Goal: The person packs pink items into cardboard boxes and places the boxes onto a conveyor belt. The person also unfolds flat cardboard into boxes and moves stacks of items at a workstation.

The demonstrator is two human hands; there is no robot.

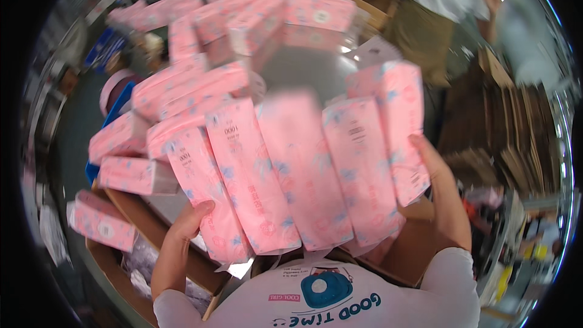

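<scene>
A row of several pink tissue packs (pixel 306 176) with blue flower prints stands side by side in front of my chest. My left hand (pixel 189 222) presses on the left end of the row, its thumb lying over the near part of the outermost pack. At the opposite end my right hand (pixel 432 161) grips the outer side of the last pack, fingers partly hidden behind it. The row is squeezed between both hands and fans out slightly toward the far side. Its undersides are out of sight.
More pink packs (pixel 188 88) are heaped at the left and far side on a grey metal surface (pixel 297 70). An open cardboard box (pixel 136 206) is below left, another box (pixel 413 243) below right. Flattened cartons (pixel 516 127) stand at the right. Another person (pixel 440 0) is at the far right.
</scene>
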